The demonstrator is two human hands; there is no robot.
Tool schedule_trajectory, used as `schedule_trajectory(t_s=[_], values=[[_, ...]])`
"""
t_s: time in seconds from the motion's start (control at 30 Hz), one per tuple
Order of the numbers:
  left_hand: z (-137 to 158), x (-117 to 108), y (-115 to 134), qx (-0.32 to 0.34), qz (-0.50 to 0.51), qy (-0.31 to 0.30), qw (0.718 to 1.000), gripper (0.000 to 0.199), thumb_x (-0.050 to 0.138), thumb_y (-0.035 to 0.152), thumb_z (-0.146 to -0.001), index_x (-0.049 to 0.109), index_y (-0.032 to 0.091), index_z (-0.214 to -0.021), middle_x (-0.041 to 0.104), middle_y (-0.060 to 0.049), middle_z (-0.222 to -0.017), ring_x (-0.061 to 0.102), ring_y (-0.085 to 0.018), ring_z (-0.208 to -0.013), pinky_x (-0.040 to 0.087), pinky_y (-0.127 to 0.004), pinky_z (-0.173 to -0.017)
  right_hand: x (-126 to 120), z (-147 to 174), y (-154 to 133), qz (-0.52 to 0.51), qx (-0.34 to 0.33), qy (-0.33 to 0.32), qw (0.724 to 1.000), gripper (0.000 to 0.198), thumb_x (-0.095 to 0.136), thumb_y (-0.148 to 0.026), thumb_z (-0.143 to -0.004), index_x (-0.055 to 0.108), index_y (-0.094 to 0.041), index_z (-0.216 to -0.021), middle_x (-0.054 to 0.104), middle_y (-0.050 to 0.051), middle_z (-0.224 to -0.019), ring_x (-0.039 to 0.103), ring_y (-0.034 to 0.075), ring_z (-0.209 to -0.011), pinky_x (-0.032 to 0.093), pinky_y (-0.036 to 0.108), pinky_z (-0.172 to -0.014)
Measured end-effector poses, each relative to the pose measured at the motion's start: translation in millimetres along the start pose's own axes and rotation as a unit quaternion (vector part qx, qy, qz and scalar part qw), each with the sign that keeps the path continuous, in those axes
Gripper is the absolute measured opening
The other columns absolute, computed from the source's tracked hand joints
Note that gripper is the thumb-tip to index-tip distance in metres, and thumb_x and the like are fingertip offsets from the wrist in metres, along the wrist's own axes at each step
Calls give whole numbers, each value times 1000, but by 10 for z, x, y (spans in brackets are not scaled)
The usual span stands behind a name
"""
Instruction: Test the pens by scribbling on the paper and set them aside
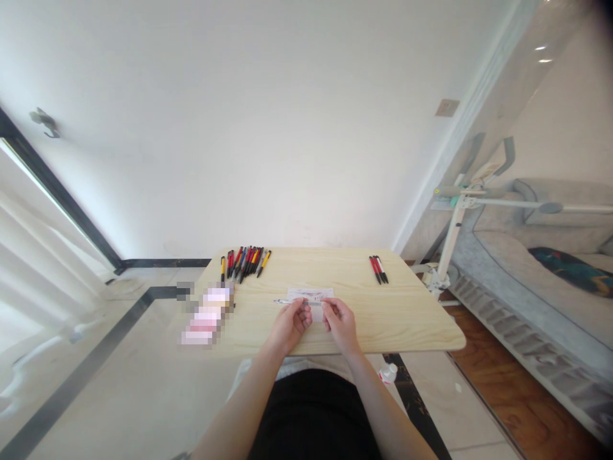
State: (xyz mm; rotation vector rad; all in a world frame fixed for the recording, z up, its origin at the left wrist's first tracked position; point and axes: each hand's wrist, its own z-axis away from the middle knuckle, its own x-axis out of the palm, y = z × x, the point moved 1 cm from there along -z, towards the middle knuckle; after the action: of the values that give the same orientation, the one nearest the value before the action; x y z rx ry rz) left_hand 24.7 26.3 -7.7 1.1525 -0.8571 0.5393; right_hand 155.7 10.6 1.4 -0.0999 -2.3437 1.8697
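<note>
My left hand (293,321) and my right hand (340,321) are close together over the front middle of the table. Between them they pinch a slim, pale pen (281,301), held almost level. One end sticks out left past my left thumb, while my right fingertips close on the other end. Just behind and below the fingers lies a small white printed sheet (297,292), partly covered by my hands. Toward the back left, several pens (246,260) in red, yellow, black and blue lie in a bunch. At the right lie red pens (375,269) and a white pen (382,269) side by side.
The pale wooden table (407,319) stands against a white wall (287,128). At its left edge is a blurred-out pinkish item (205,316). A white bottle (387,373) is on the floor below the front edge. Exercise equipment (450,239) and a grey sofa (507,249) are to the right.
</note>
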Motion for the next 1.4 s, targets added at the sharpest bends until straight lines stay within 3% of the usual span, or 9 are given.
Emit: schedule_trajectory(t_s=[0.47,0.77,1.1,1.4], values=[[-2,25,27,-25,34,11,999,9,55,20,-75,56,12,-80,55,0,-60,51,-6,-50,43,-17,-49,-28,28,5,-21,3,30,999,26,52,-40,-77,55,-15,-85,45,-7,-47,37,5,-35,29,16,-33],[19,39,51,-30,33,0,999,12,55,19,-75,58,11,-83,55,0,-59,51,-6,-51,43,-16,-50,-34,7,68,-12,16,-19,1000,31,60,-38,-70,54,-16,-91,49,-6,-51,38,5,-36,30,16,-32],[20,25,49,-22,29,-2,999,16,55,22,-75,58,11,-87,53,1,-59,48,-5,-47,40,-17,-46,-72,11,54,-28,10,-2,1000,26,58,-36,-74,54,-15,-90,47,-6,-50,36,5,-37,28,16,-34],[43,44,25,-10,-35,-1,999,23,58,24,-75,57,11,-94,61,-3,-66,52,-6,-49,42,-17,-48,-70,11,35,-22,12,-5,1000,29,59,-38,-72,54,-15,-89,46,-7,-49,37,5,-37,29,16,-34]])
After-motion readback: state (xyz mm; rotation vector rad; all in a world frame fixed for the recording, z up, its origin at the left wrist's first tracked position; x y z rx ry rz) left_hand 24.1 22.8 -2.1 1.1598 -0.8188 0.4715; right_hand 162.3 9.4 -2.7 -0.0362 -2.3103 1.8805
